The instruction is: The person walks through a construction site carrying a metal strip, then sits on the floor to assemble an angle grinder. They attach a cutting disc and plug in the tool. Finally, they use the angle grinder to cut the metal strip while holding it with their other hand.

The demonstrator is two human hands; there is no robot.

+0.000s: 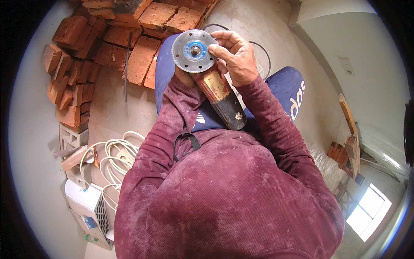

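Observation:
An angle grinder point(215, 88) with a dark red body and black rear grip lies tilted over my lap, its head pointing away from me. On its spindle sits a round grey cutting disc point(185, 58) with a blue centre and small holes. My right hand point(237, 56) pinches the disc's right edge, thumb on top and some fingers behind it. My left hand point(184, 77) is under the grinder's head and holds it from the left; the disc hides its fingers. Behind my right hand a dark cable point(268, 58) curves over the floor.
Stacked red bricks point(142, 58) stand ahead and to the left, with a thin metal rod point(127, 71) near them. A coiled white extension cord point(113, 151) lies at my left, beside a white heater-like box point(88, 203). Wooden boards point(351, 146) lean at the right.

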